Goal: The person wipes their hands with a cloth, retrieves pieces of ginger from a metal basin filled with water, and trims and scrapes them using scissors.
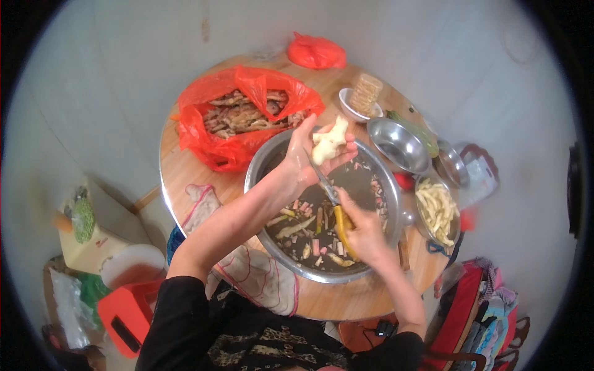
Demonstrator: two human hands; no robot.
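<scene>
My left hand is palm up over the basin, with a pale peeled ginger root lying across its fingers. My right hand grips the yellow handles of what look like scissors. Their metal blade points up at the root's lower end, close to or touching it. Below both hands is a wide steel basin of dark water. Pink stem bits and root scraps float in it. Behind the basin, a red plastic bag gapes around brown, unpeeled knobbly roots.
A steel bowl of pale root pieces stands right of the basin, near another steel bowl. A small white bowl holds a clear-wrapped pack. Cloths lie along the round table's near edge. A tied red bag sits farthest back.
</scene>
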